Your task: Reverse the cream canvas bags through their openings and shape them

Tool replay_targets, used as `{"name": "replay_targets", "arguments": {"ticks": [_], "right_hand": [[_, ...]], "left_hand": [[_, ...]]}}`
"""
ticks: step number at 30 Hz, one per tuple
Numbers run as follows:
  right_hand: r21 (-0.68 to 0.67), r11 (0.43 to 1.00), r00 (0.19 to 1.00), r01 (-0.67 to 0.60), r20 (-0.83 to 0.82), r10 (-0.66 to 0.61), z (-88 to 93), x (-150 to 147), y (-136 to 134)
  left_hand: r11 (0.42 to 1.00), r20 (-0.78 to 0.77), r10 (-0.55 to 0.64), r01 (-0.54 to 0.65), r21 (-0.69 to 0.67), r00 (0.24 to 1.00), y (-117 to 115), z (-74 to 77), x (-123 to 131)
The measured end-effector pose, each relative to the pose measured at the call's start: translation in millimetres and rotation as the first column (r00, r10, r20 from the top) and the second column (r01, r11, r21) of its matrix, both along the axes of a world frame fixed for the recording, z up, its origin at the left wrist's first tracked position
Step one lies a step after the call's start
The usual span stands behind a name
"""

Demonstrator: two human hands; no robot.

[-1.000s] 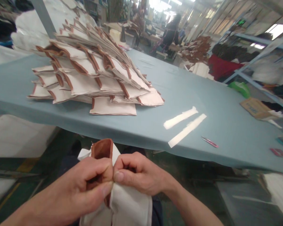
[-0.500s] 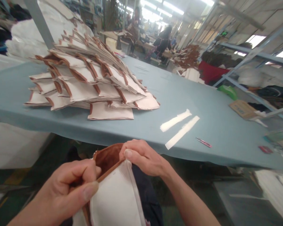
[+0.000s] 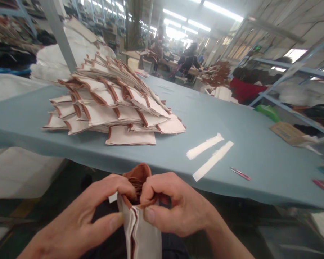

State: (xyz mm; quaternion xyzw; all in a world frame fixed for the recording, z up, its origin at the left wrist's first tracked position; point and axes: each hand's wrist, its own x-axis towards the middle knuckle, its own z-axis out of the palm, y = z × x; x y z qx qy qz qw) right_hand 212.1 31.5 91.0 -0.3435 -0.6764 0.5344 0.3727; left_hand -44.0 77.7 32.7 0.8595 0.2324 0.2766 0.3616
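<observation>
Off-white fabric pouch [image 3: 151, 233], brown-lined, is held off the tabletop [image 3: 259, 144], just short of its near edge. Its long axis runs from the mouth, at the fingers, down toward the person's lap; a layered side edge faces the person.

Left hand [image 3: 105, 203] and right hand [image 3: 170, 205] stand at opposite sides of the mouth, about equally near it. Each is clamped on the rim, fingers inside and thumb outside; the fingertips inside are partly hidden.

Beyond the near edge, toward the left end, a pile of similar pouches [image 3: 118, 111] overlaps in layers, brown-edged ends showing. Right of the pile, near the same edge, two white strips [image 3: 205, 145] lie apart, roughly parallel. Farther right lie pink-handled snips [image 3: 240, 173]. Cardboard box [image 3: 288, 133] sits toward the right edge. One person [image 3: 187, 61] is in the background.
</observation>
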Motion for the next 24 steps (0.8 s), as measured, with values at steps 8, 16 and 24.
{"name": "replay_targets", "arguments": {"ticks": [8,16,24], "right_hand": [[0.043,0.997,0.995,0.065,0.067,-0.068,-11.0,1.0,7.7],[0.037,0.997,0.994,0.074,0.077,-0.077,-34.0,4.6,11.3],[0.058,0.997,0.995,0.048,0.089,-0.053,-41.7,4.0,11.4]], "left_hand": [[0.997,0.031,0.047,-0.045,-0.069,0.998,6.8,27.7,23.2],[0.996,-0.088,0.006,-0.014,-0.085,0.996,5.6,19.9,30.6],[0.985,-0.039,0.017,-0.024,-0.173,0.999,-4.7,15.9,24.6]]}}
